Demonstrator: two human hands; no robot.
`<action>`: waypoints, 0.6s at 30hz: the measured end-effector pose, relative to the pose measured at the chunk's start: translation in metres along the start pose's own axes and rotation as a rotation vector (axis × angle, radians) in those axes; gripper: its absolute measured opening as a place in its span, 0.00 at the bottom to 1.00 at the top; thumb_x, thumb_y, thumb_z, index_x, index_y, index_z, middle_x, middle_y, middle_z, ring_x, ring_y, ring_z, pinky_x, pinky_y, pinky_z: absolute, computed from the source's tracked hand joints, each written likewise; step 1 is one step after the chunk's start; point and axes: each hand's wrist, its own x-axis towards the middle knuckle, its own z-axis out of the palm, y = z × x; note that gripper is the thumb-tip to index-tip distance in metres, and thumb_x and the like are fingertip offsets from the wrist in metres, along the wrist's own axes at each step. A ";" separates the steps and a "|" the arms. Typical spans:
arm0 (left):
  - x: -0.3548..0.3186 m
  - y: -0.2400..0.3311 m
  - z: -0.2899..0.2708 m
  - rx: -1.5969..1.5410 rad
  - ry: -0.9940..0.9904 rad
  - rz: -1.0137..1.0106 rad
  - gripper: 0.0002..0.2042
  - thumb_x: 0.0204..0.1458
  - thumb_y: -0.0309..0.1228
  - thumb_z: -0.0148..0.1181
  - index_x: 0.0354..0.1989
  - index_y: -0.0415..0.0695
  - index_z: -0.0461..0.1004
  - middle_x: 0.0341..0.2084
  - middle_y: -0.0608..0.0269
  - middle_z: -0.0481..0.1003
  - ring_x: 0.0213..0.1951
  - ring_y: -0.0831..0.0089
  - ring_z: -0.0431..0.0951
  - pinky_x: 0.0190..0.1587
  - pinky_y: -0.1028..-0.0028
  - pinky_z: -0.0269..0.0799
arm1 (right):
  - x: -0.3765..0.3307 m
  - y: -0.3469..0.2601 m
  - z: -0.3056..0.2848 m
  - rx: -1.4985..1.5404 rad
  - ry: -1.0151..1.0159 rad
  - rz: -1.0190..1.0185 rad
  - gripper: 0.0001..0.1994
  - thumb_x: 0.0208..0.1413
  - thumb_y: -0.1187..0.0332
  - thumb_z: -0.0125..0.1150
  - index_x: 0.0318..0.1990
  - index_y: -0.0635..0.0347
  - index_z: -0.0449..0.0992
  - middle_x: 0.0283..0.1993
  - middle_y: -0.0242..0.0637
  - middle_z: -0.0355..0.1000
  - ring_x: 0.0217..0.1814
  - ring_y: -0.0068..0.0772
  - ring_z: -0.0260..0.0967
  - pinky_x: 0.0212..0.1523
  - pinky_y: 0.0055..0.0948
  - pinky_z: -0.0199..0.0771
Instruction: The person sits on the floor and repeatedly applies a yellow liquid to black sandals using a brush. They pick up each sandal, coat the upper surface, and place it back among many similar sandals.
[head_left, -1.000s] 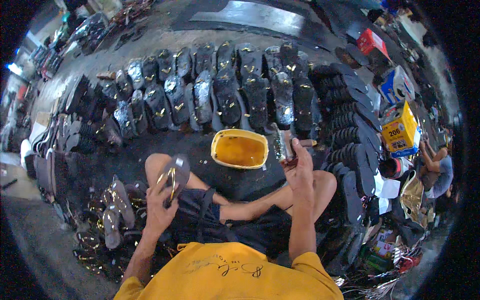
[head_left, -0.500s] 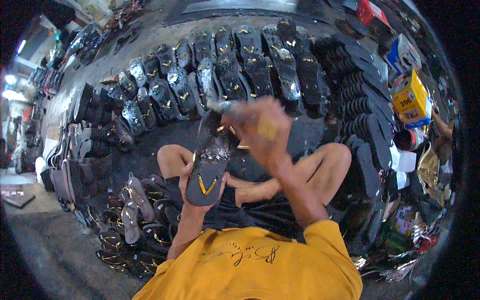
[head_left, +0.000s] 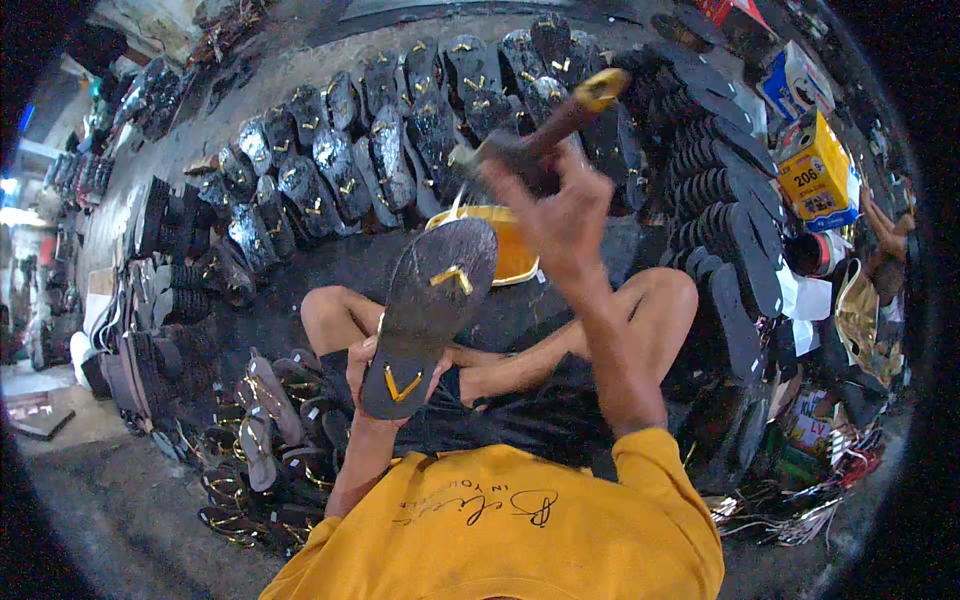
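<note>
My left hand (head_left: 368, 385) grips the heel end of a dark sandal sole (head_left: 428, 310) with yellow V-shaped strap ends, holding it up over my lap. My right hand (head_left: 558, 215) is raised above the sole's toe end, closed around the brown handle of a brush (head_left: 545, 128) with a yellow-tipped handle. A yellow bowl of orange-brown glue (head_left: 508, 250) sits on the ground just beyond the sole, partly hidden by it. I sit cross-legged in a yellow shirt.
Rows of glossy dark sandal soles (head_left: 380, 150) lie spread on the ground ahead. Stacks of soles (head_left: 735, 210) stand to the right, more sandals (head_left: 260, 420) pile at my left. Yellow and blue boxes (head_left: 815, 165) stand far right, where another person's arm (head_left: 885, 225) shows.
My left hand lifted the sole from near my knee up in front of me. My right hand left the bowl and rose with the brush above the sole.
</note>
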 end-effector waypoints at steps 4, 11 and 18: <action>0.012 -0.002 0.021 -0.022 0.131 0.133 0.30 0.64 0.48 0.53 0.67 0.39 0.67 0.57 0.50 0.76 0.54 0.59 0.80 0.57 0.61 0.79 | -0.021 -0.015 -0.005 0.054 -0.071 0.019 0.14 0.51 0.66 0.79 0.42 0.61 0.84 0.36 0.36 0.83 0.37 0.26 0.80 0.42 0.28 0.78; 0.048 0.003 -0.012 0.225 0.150 0.161 0.25 0.69 0.44 0.53 0.69 0.44 0.66 0.56 0.54 0.77 0.55 0.60 0.81 0.58 0.62 0.80 | -0.117 -0.026 0.012 0.090 -0.499 -0.253 0.19 0.50 0.56 0.75 0.44 0.59 0.83 0.42 0.36 0.82 0.46 0.27 0.80 0.47 0.35 0.79; 0.063 0.003 0.027 0.034 0.277 0.254 0.20 0.70 0.45 0.48 0.63 0.46 0.72 0.50 0.57 0.81 0.43 0.61 0.85 0.44 0.63 0.86 | -0.111 -0.036 0.014 0.047 -0.217 -0.073 0.21 0.45 0.62 0.83 0.43 0.64 0.83 0.37 0.40 0.82 0.40 0.30 0.82 0.41 0.28 0.81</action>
